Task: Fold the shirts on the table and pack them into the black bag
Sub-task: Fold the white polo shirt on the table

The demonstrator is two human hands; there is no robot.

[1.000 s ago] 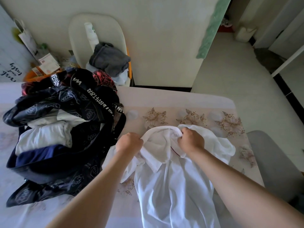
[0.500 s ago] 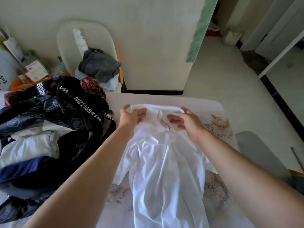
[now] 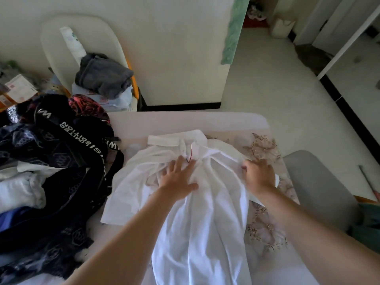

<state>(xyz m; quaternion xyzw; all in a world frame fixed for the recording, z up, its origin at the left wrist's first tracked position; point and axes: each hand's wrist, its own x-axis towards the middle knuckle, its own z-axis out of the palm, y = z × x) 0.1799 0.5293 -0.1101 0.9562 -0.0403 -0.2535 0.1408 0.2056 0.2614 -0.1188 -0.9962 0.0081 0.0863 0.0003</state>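
Observation:
A white collared shirt (image 3: 203, 223) lies spread lengthwise on the table (image 3: 185, 120), collar at the far end. My left hand (image 3: 177, 177) presses flat on the shirt's chest just below the collar, fingers spread. My right hand (image 3: 258, 175) grips the shirt's right shoulder and sleeve edge with curled fingers. The black bag (image 3: 61, 165) with white lettering on its straps lies open on the table's left side. Inside it sit white and blue folded garments (image 3: 20, 192).
A pale chair (image 3: 61, 48) behind the table carries a grey garment (image 3: 102, 77) and a white bottle. A grey chair seat (image 3: 314, 186) stands at the table's right edge. Papers and boxes (image 3: 19, 89) clutter the far left. Tiled floor extends to the right.
Both hands let go of the collar after laying the shirt out. My left hand moved down to flatten the chest; my right hand moved out to the right shoulder.

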